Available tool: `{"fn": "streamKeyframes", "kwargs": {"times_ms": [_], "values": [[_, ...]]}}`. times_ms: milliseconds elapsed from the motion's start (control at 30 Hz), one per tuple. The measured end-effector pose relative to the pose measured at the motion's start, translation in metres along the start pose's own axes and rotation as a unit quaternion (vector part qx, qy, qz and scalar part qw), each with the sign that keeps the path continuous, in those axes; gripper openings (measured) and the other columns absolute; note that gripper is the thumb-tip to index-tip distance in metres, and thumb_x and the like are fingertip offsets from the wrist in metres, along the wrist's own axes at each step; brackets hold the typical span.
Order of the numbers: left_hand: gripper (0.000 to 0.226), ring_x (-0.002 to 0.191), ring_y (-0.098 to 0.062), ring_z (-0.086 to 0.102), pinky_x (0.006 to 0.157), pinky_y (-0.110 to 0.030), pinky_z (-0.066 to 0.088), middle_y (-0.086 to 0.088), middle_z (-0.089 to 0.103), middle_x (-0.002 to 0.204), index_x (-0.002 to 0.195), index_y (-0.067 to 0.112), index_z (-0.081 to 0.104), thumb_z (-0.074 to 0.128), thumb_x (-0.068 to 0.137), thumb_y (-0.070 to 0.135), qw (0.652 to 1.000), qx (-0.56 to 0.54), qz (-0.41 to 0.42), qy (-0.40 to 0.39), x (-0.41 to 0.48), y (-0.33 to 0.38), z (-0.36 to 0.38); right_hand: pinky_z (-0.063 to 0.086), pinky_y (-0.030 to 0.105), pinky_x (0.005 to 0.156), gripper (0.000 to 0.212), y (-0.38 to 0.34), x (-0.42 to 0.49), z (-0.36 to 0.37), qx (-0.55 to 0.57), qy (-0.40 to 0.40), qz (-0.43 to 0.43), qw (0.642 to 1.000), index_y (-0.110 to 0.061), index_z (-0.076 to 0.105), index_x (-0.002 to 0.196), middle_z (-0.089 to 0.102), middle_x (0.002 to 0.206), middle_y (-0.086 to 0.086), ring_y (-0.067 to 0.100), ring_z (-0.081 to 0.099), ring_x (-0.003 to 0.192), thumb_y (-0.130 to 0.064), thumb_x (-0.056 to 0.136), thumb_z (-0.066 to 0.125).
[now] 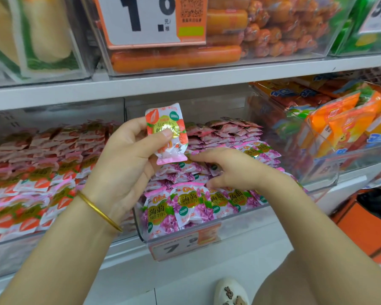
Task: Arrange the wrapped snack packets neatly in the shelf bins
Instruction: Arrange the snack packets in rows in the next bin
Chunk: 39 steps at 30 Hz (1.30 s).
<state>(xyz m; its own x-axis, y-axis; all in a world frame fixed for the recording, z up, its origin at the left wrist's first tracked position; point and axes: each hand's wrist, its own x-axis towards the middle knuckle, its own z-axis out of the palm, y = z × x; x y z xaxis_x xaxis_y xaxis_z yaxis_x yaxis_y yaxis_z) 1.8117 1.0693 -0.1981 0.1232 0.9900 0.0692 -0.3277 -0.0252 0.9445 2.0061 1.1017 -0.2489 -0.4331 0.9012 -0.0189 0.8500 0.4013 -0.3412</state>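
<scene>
My left hand (pixel 128 159) holds one red strawberry jelly packet (pixel 166 133) upright in front of the shelf, thumb pressed on its face. My right hand (pixel 233 170) rests with fingers spread on the purple grape jelly packets (pixel 185 208) stacked in the clear middle bin (pixel 180 236). The left bin (pixel 11 245) holds rows of red strawberry packets (pixel 37 179). More pink packets (pixel 227 130) are piled at the back of the middle bin.
A clear bin of orange and blue snack bags (pixel 339 130) stands to the right. Sausages (pixel 224 36) fill the bin on the shelf above, behind a price sign (pixel 150 20). An orange crate (pixel 370 223) sits low at right. A price tag (pixel 185 245) hangs on the middle bin.
</scene>
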Motion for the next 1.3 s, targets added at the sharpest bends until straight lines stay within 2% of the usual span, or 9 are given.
{"fn": "streamKeyframes", "kwargs": {"times_ms": [167, 367, 467, 700, 767, 900, 1033, 1200, 1300], "values": [[0.03, 0.07, -0.011, 0.068, 0.06, -0.021, 0.054, -0.004, 0.071, 0.086, 0.104, 0.006, 0.06, 0.058, 0.075, 0.004, 1.0, 0.002, 0.019, 0.002, -0.008, 0.009, -0.01, 0.037, 0.035, 0.104, 0.064, -0.008, 0.007, 0.008, -0.106, 0.04, -0.01, 0.994, -0.027, 0.037, 0.142, 0.044, 0.143, -0.005, 0.018, 0.038, 0.131, -0.028, 0.085, 0.065], [0.023, 0.07, -0.01, 0.068, 0.062, -0.022, 0.055, -0.001, 0.07, 0.081, 0.1, 0.007, 0.06, 0.057, 0.077, 0.002, 0.999, 0.013, 0.03, 0.035, -0.012, 0.01, -0.027, 0.033, 0.015, 0.102, 0.054, -0.032, -0.032, -0.005, 0.115, 0.072, -0.022, 0.991, -0.03, 0.047, 0.136, 0.048, 0.138, -0.014, 0.0, 0.043, 0.125, -0.039, 0.085, 0.063], [0.019, 0.068, -0.009, 0.067, 0.06, -0.022, 0.055, 0.0, 0.071, 0.079, 0.1, 0.007, 0.06, 0.053, 0.084, -0.002, 0.999, 0.01, 0.022, 0.046, -0.014, 0.009, -0.031, 0.018, -0.002, 0.096, 0.064, -0.047, -0.039, 0.004, 0.071, 0.009, -0.076, 0.995, -0.031, 0.048, 0.135, 0.044, 0.141, -0.015, -0.004, 0.033, 0.127, -0.047, 0.077, 0.068], [0.024, 0.068, -0.009, 0.067, 0.058, -0.02, 0.054, -0.002, 0.07, 0.083, 0.105, 0.005, 0.059, 0.055, 0.082, 0.0, 0.999, 0.0, 0.026, 0.031, -0.022, 0.009, -0.037, 0.026, -0.002, 0.092, 0.049, -0.049, -0.036, 0.005, 0.104, -0.019, -0.054, 0.993, -0.027, 0.06, 0.124, 0.048, 0.137, -0.01, -0.003, 0.039, 0.123, -0.036, 0.077, 0.072], [0.029, 0.066, -0.009, 0.067, 0.055, -0.02, 0.053, 0.0, 0.071, 0.079, 0.103, 0.006, 0.059, 0.058, 0.074, 0.004, 0.999, -0.002, 0.03, 0.018, -0.025, 0.009, -0.04, 0.034, 0.0, 0.09, 0.035, -0.051, -0.038, 0.001, 0.14, 0.039, -0.048, 0.988, -0.024, 0.068, 0.114, 0.059, 0.125, -0.008, -0.005, 0.049, 0.112, -0.031, 0.08, 0.071], [0.043, 0.073, -0.015, 0.065, 0.066, -0.03, 0.055, -0.005, 0.068, 0.089, 0.105, 0.007, 0.057, 0.067, 0.063, 0.005, 0.998, 0.025, 0.049, 0.001, -0.033, 0.007, -0.044, 0.052, 0.02, 0.077, 0.018, -0.07, -0.035, -0.009, 0.302, 0.205, -0.002, 0.931, -0.02, 0.07, 0.104, 0.07, 0.098, -0.006, 0.005, 0.064, 0.087, -0.018, 0.089, 0.06], [0.047, 0.1, -0.017, 0.063, 0.078, -0.03, 0.052, -0.004, 0.065, 0.111, 0.106, 0.02, 0.056, 0.07, 0.064, 0.008, 0.986, 0.127, 0.112, 0.009, -0.039, 0.002, -0.047, 0.056, 0.031, 0.061, 0.024, -0.107, -0.025, -0.013, 0.504, 0.173, -0.024, 0.846, -0.012, 0.063, 0.113, 0.067, 0.093, 0.005, 0.018, 0.064, 0.072, -0.023, 0.094, 0.052], [0.067, 0.102, -0.016, 0.064, 0.079, -0.031, 0.055, -0.005, 0.063, 0.114, 0.123, 0.029, 0.044, 0.072, 0.065, 0.01, 0.974, 0.171, 0.146, 0.021, -0.046, 0.006, -0.057, 0.047, 0.025, 0.046, 0.018, -0.127, -0.008, -0.008, 0.505, 0.195, -0.013, 0.84, -0.007, 0.059, 0.097, 0.062, 0.072, 0.011, 0.014, 0.059, 0.054, -0.006, 0.082, 0.068], [0.062, 0.096, -0.018, 0.066, 0.066, -0.031, 0.056, -0.007, 0.062, 0.115, 0.126, 0.026, 0.043, 0.071, 0.076, 0.004, 0.98, 0.155, 0.123, 0.031, -0.047, 0.011, -0.064, 0.045, 0.021, 0.042, 0.012, -0.126, -0.003, -0.008, 0.565, 0.21, 0.025, 0.797, -0.008, 0.054, 0.084, 0.063, 0.059, 0.005, 0.014, 0.055, 0.045, -0.001, 0.083, 0.064]]}}
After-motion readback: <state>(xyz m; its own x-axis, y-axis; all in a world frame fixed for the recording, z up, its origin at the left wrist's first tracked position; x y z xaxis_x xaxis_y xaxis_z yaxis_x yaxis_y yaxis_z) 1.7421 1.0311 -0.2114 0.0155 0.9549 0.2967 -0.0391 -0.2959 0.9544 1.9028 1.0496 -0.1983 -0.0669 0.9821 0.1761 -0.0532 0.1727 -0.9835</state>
